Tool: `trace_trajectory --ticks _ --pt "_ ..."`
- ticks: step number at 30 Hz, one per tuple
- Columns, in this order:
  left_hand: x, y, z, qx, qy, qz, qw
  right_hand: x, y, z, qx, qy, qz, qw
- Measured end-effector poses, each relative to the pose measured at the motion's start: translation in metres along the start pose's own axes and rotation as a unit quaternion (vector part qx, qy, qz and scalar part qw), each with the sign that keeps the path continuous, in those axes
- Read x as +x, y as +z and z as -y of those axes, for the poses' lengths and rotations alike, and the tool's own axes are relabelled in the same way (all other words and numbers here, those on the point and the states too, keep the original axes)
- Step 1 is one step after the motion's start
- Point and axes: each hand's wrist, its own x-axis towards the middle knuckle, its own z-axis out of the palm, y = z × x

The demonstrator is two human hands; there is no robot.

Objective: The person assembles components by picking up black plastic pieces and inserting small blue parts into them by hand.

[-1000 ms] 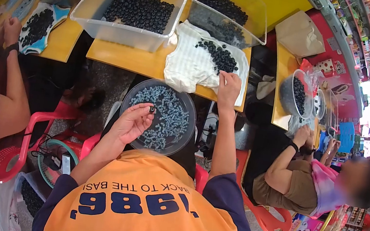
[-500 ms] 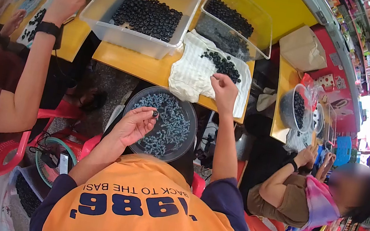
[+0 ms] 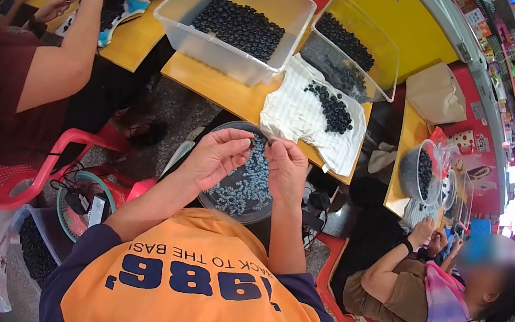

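My left hand (image 3: 221,158) pinches a small black ring-shaped part (image 3: 252,142) between thumb and fingertips. Close beside it, my right hand (image 3: 288,169) is closed on a small dark piece (image 3: 270,142), mostly covered by the fingers. Both hands are over a round dark basin (image 3: 236,125) at my lap, with many small blue-grey pieces (image 3: 240,192) inside. Beyond them, on the table edge, lies a white striped cloth (image 3: 286,108) bearing a loose pile of black ring-shaped parts (image 3: 335,111).
A large clear tub (image 3: 219,62) and a smaller clear bin (image 3: 384,60) hold black parts on the yellow table (image 3: 193,77). A co-worker in dark red (image 3: 0,86) sits left on a red chair (image 3: 41,184); another person (image 3: 386,282) works at right. Wires lie near a green-rimmed basket (image 3: 64,211).
My right hand has moved from the black pile on the cloth back over the basin, meeting my left hand. The view has shifted left, and the left co-worker's raised hand has lowered.
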Motion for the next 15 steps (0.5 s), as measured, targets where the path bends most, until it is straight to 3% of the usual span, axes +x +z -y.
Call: trace_trajectory --ticks 2,10,15 --pt "-0.004 0.002 0.000 -0.003 0.011 -0.007 1.000 -0.005 0.008 0.000 -0.060 -0.058 0.004 0.996" --pt "-0.015 0.005 0.004 -0.002 0.027 -0.014 1.000 -0.020 0.028 0.002 -0.198 -0.145 -0.001 0.969" --pt "-0.014 0.003 0.008 0.017 0.045 -0.014 0.999 -0.027 0.033 0.002 -0.344 -0.207 -0.009 0.916"
